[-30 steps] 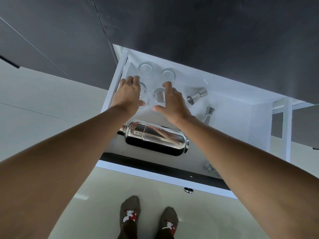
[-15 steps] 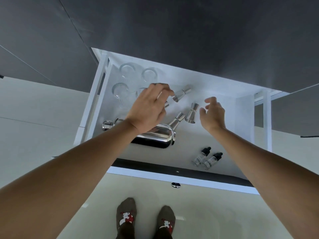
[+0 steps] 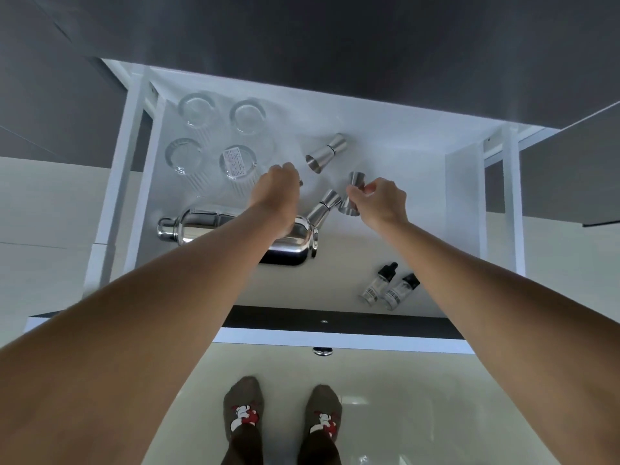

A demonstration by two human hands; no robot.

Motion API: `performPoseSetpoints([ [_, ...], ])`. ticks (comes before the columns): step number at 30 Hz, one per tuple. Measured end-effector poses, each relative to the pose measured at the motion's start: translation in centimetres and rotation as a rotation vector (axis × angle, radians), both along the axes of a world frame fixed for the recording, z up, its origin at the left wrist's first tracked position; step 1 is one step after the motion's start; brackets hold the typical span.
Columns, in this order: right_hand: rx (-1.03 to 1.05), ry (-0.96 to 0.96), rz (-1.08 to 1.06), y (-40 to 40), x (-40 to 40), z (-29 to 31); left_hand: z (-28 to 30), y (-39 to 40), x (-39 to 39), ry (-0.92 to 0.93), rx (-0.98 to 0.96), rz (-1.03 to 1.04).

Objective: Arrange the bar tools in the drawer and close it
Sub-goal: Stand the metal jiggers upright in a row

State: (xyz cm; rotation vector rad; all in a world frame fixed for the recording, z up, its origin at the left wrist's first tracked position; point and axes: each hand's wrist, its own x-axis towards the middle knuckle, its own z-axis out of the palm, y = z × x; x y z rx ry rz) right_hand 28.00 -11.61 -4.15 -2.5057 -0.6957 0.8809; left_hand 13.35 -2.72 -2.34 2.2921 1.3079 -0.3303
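Observation:
The white drawer (image 3: 385,135) stands pulled out below me. Several clear glasses (image 3: 196,110) sit upside down in its back left corner. A steel shaker (image 3: 201,224) lies on its side across the middle, partly under my left forearm. My right hand (image 3: 380,204) grips a steel jigger (image 3: 350,196). A second jigger (image 3: 322,209) lies beside it, touching the shaker's end. A third jigger (image 3: 325,152) lies farther back. My left hand (image 3: 278,189) is closed over a small metal piece (image 3: 301,183), mostly hidden. Two dropper bottles (image 3: 389,288) lie at the front right.
The dark drawer front (image 3: 335,322) with a round knob (image 3: 322,351) is nearest me. A dark countertop (image 3: 335,35) overhangs the drawer's back. White slide rails (image 3: 511,196) run along both sides. My socked feet (image 3: 281,417) stand on a pale floor.
My hands left the glasses and came right. The right hand has taken hold of a jigger; the left hand has dropped and closed near the jiggers. The view shifted, showing the dropper bottles.

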Motion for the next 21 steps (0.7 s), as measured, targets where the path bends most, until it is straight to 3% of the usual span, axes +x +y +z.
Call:
performPoseSetpoints([
  [5, -0.031, 0.038, 0.008, 0.1, 0.2, -0.4, -0.8, 0.3, 0.5, 0.056, 0.004, 0.007],
  [11, -0.026, 0.027, 0.049, -1.1, 1.6, -0.4, -1.7, -0.7, 0.3, -0.013, -0.033, -0.016],
  [18, 0.227, -0.156, -0.055, -2.7, 3.9, 0.7, -0.9, -1.0, 2.2, -0.516, 0.019, 0.051],
  [21, 0.241, -0.201, -0.045, -2.9, 4.9, 0.2, -0.9, -0.7, 3.7, -0.596, -0.010, 0.074],
])
